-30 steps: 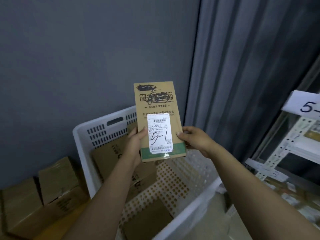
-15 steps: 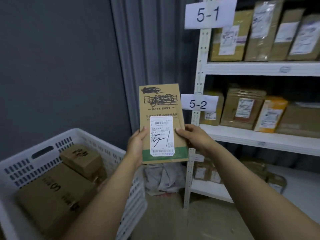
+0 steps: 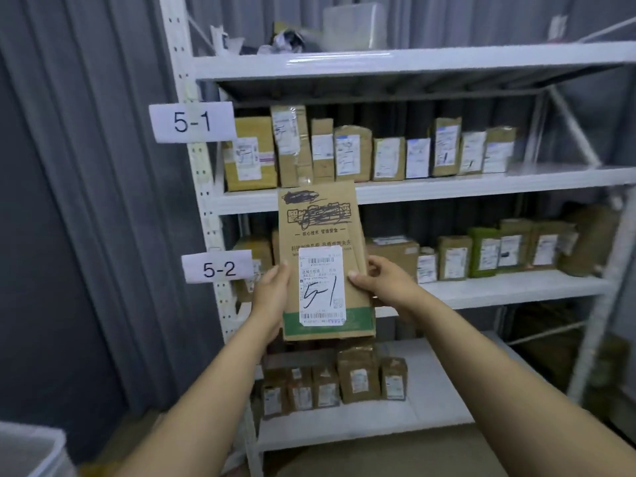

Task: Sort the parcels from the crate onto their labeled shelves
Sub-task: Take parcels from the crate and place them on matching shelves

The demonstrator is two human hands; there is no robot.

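While facing the white rack (image 3: 203, 187) square-on, looking at boards stacked from near the top edge down to the floor. Tagged by tier at the left upright: 5-1 tag (image 3: 192, 122) beside the upper filled tier, 5-2 tag (image 3: 217, 268) beside the one below. Along the 5-1 shelf (image 3: 447, 189), a row of parcels (image 3: 352, 154) stood on end with labels outward, presumably so the codes can be read from the aisle; short of the shelf's right end. Just inside the lower left corner of the view, the white rim of the crate (image 3: 31, 449). Held upright in front of the rack's left half, touching no shelf: brown parcel (image 3: 320, 218), top edge overlapping the front lip of the 5-1 shelf. Turned face-on, likely to check its shipping label (image 3: 321, 287), hand-marked 5-1, against the tags. Gripped from both sides: left hand (image 3: 272, 287) wrapped on the left edge, fingers hidden behind; right hand (image 3: 385, 280) pinching the right edge, thumb pressed on the front beside the label. Both forearms stretched forward and up, converging on the parcel. Next, probably a lift and a shift right toward the row's far end.
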